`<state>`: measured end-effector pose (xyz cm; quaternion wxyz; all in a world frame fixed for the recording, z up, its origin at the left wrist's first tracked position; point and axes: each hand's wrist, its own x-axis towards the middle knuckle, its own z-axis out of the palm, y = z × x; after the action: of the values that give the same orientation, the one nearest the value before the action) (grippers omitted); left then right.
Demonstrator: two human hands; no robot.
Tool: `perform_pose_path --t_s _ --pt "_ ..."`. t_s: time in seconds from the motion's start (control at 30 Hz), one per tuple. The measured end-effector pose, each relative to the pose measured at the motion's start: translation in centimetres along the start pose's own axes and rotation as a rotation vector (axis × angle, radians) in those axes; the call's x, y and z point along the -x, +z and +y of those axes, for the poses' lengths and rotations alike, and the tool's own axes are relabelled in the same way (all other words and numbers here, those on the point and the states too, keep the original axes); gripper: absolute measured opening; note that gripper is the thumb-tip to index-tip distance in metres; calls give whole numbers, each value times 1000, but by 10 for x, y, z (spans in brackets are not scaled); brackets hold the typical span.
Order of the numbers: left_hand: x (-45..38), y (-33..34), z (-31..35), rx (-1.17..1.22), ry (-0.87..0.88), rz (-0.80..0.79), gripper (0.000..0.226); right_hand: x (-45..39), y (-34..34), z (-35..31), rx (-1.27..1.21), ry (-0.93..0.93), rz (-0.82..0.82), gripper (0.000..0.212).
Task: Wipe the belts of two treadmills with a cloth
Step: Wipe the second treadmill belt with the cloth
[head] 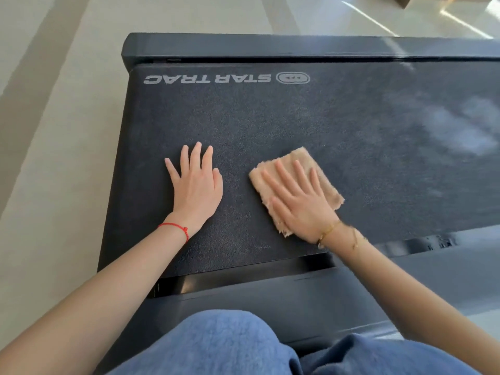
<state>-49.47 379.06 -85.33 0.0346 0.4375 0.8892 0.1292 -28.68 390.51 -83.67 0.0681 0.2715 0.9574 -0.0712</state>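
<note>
The right hand is pressing the cloth flat-fingered mid-belt; the left hand is bracing, holding nothing. Wiping is underway; I'd say sweeping toward the belt's far edge comes next.

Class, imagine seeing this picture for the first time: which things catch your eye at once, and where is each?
The tan cloth stands out at centre right on the dark treadmill belt, pressed flat under the right hand. The left hand lies flat on the belt beside it, a red string round its wrist. Near the belt's far edge, white STAR TRAC lettering reads upside down.
</note>
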Motion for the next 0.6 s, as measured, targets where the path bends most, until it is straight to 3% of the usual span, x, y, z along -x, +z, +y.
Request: perform_pose_path --t_s 0.23,0.5,0.6 --pt "-27 7 33 23 12 -19 53 53 10 -3 -15 -268 13 54" --pt "-49 18 59 6 -35 1 53 -37 -19 110 -73 155 24 52" --pt "-51 23 64 -6 -75 28 54 -58 -20 106 -68 159 24 53"
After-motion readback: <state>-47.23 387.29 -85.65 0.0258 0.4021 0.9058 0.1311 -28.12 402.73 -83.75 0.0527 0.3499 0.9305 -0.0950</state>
